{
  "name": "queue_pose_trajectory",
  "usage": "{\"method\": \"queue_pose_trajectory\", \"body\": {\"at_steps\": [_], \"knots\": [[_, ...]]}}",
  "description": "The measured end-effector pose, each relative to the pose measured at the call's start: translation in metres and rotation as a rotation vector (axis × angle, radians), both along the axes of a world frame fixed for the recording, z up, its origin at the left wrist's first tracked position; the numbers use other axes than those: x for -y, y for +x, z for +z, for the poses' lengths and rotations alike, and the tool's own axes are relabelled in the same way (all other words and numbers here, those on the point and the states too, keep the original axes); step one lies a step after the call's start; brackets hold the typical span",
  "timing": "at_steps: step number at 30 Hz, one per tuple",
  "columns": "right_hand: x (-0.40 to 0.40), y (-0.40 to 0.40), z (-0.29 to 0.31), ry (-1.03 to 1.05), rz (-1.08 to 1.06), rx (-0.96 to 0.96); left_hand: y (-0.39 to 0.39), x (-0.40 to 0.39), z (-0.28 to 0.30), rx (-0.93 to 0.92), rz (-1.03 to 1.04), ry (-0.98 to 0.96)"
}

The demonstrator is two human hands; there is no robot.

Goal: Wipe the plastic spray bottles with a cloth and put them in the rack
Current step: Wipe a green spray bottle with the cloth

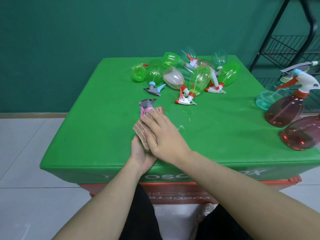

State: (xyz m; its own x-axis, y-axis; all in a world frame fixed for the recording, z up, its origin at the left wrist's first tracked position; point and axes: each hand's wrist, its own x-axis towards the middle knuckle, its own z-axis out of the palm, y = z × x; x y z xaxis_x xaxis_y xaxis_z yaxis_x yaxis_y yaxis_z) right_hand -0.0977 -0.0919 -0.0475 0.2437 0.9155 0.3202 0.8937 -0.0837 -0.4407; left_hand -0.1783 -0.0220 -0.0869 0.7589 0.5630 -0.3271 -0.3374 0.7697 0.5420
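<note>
A spray bottle with a grey and pink trigger head [147, 104] lies near the middle of the green table [86, 132], its body hidden under a brown striped cloth [144, 129]. My left hand [141, 155] grips the bottle's base from below. My right hand [161, 134] presses the cloth onto the bottle from above. A heap of several green and clear spray bottles [187, 75] lies at the far side of the table. The black wire rack [290, 49] stands at the right behind the table.
Three upright bottles stand at the table's right edge: a pale blue one [270, 97] and two reddish ones [285, 111], [303, 134]. A loose grey and blue trigger head [154, 89] lies by the heap. A red box sits under the table.
</note>
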Motion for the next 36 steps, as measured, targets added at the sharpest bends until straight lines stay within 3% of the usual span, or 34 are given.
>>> {"method": "queue_pose_trajectory", "body": {"at_steps": [10, 16, 21, 27, 36], "knots": [[0.040, -0.004, -0.034, 0.192, 0.133, 0.194, 0.000, 0.009, 0.015, 0.027, 0.018, -0.029], [0.034, 0.007, -0.014, 0.360, 0.015, 0.117, 0.020, 0.027, 0.034, 0.132, 0.047, -0.059], [0.036, 0.020, 0.012, 0.472, -0.120, -0.029, 0.037, 0.036, 0.044, 0.099, 0.055, -0.020], [0.042, 0.028, 0.030, 0.537, -0.238, -0.576, 0.046, 0.051, 0.057, 0.067, 0.015, -0.008], [0.050, 0.031, 0.058, 0.569, -0.410, -0.849, 0.058, 0.078, 0.066, 0.085, -0.005, 0.055]]}}
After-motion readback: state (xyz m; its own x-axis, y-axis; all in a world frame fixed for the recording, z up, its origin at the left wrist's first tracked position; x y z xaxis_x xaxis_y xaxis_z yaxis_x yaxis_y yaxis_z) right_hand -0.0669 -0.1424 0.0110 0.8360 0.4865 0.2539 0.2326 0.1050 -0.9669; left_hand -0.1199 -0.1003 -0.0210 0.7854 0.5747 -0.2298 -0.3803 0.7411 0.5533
